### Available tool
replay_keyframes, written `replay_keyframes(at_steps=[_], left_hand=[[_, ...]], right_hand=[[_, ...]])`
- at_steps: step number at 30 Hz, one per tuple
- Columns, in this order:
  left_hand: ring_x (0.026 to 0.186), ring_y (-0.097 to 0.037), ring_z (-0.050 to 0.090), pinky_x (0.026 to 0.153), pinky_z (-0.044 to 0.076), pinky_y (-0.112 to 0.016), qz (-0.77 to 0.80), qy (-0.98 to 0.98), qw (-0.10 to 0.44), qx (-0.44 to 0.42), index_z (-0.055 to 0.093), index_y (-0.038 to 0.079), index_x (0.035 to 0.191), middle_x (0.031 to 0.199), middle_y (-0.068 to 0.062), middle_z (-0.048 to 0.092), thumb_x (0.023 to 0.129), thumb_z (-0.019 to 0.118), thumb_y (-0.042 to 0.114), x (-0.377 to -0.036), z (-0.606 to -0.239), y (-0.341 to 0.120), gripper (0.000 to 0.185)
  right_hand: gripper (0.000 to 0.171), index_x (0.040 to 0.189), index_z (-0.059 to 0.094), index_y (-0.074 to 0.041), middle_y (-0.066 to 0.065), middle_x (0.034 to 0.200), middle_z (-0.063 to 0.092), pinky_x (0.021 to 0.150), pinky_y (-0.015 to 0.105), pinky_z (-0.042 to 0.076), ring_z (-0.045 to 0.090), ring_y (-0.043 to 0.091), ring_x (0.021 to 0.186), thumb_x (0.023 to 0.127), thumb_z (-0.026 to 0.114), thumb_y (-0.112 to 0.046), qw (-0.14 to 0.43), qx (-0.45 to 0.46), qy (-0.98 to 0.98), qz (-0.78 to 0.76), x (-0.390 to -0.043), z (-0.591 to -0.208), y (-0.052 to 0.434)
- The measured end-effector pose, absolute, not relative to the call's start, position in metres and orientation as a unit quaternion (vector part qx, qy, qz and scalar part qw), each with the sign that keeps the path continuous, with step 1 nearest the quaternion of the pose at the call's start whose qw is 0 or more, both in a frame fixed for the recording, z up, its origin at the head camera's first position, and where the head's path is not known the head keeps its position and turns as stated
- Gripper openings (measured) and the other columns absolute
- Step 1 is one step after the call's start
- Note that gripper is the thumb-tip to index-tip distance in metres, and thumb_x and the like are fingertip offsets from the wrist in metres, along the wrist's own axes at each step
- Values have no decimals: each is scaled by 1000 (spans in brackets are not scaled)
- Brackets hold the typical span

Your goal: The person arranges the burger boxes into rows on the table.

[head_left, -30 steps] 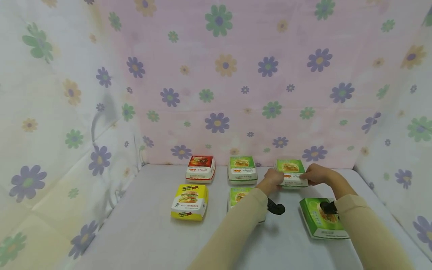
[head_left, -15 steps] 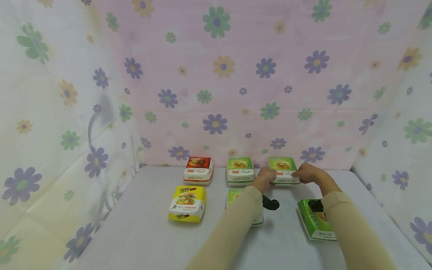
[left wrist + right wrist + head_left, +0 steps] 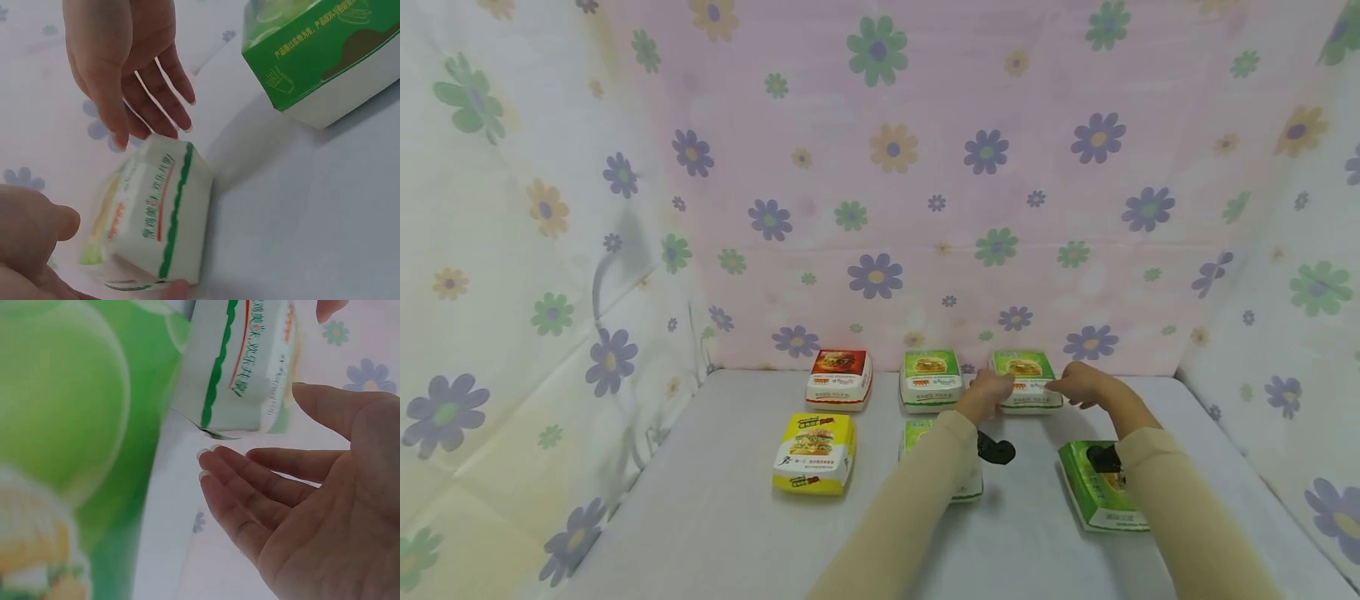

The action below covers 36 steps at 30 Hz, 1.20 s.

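Observation:
A green and white burger box [image 3: 1022, 364] sits on the table at the back right, between my two hands. My left hand [image 3: 987, 395] is at its left side. In the left wrist view that hand's thumb [image 3: 59, 222] stands off the box, and one fingertip [image 3: 177, 290] is at its lower edge. My right hand [image 3: 1088, 387] is at the box's right side. The right wrist view shows the right hand [image 3: 312, 487] with its fingers loosely extended, a small gap from the box [image 3: 240, 375].
To the left stand another green and white box [image 3: 931, 379] and a red and white box [image 3: 839, 379]. Nearer are a yellow and white box [image 3: 815, 454], a green box [image 3: 917, 433] partly behind my left forearm, and a larger green box [image 3: 1093, 492] under my right forearm.
Both hands have slid the green and white box left, closer to the back row. The fingers have since loosened from it. The view has shifted slightly.

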<state>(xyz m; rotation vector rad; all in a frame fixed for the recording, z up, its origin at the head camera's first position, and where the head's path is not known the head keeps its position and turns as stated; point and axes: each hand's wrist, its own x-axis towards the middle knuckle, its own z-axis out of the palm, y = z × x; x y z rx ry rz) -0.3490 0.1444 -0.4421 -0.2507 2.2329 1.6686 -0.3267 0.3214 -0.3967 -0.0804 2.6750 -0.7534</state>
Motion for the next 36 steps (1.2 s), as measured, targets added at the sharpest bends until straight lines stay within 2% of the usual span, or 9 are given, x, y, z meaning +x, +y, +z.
replay_keyframes(at_steps=[2, 4, 7, 10, 13, 17, 19, 28, 36], left_hand=[[128, -34, 51, 102, 51, -48, 553, 813, 166, -67, 37, -2, 153, 147, -22, 45, 104, 59, 38, -344, -435, 140, 66], [138, -36, 45, 103, 50, -48, 528, 832, 166, -47, 29, -1, 157, 158, -22, 34, 105, 57, 40, -340, -427, 135, 72], [144, -34, 40, 104, 50, -47, 488, 855, 173, -13, 19, 2, 162, 167, -19, 22, 106, 54, 43, -335, -416, 127, 78], [142, -35, 43, 102, 52, -46, 471, 861, 189, 24, 11, 5, 164, 170, -17, 14, 106, 52, 44, -329, -408, 118, 81], [146, -34, 38, 109, 46, -46, 466, 861, 194, 60, 11, 6, 164, 169, -17, 15, 105, 54, 46, -321, -402, 113, 83], [155, -30, 21, 119, 34, -45, 463, 860, 191, 99, 13, 5, 164, 169, -16, 17, 104, 57, 46, -304, -397, 107, 85], [156, -28, 16, 122, 30, -44, 451, 862, 193, 126, 14, 4, 164, 170, -15, 16, 104, 58, 44, -293, -395, 104, 84], [155, -22, 22, 121, 31, -36, 386, 874, 200, 219, 22, 5, 162, 168, -12, 24, 103, 60, 45, -253, -402, 104, 81], [138, -16, 48, 106, 47, -30, 363, 876, 204, 244, 38, 7, 155, 149, -7, 52, 102, 61, 44, -227, -425, 114, 69]], right_hand=[[37, 81, 61, 5, 15, 78, 61, 72, 40, 57, 62, 28, 74, 106, 51, -22, 175, -49, 950, -255, -320, -391, 322], [41, 67, 52, -10, 2, 64, 48, 62, 35, 49, 48, 18, 60, 106, 51, -22, 169, -77, 950, -249, -313, -384, 323], [43, 64, 42, -18, -5, 60, 37, 58, 30, 36, 34, 11, 56, 106, 52, -22, 156, -104, 950, -251, -301, -373, 324], [37, 70, 50, -9, 2, 66, 45, 59, 34, 37, 40, 17, 61, 105, 53, -22, 135, -121, 955, -236, -290, -363, 326], [38, 97, 61, 12, 23, 90, 63, 71, 45, 52, 60, 36, 81, 104, 54, -25, 119, -114, 964, -208, -278, -355, 330], [58, 130, 50, 22, 39, 124, 57, 90, 61, 52, 56, 55, 115, 104, 55, -29, 111, -107, 968, -199, -263, -352, 336], [58, 132, 49, 21, 38, 125, 57, 89, 60, 53, 55, 55, 115, 104, 56, -30, 110, -115, 965, -207, -255, -353, 341], [56, 137, 51, 13, 36, 131, 57, 87, 58, 56, 59, 50, 115, 103, 61, -30, 132, -134, 952, -240, -228, -368, 372], [54, 140, 48, 12, 38, 135, 53, 87, 59, 56, 58, 51, 117, 104, 60, -27, 133, -124, 938, -294, -212, -390, 396]])
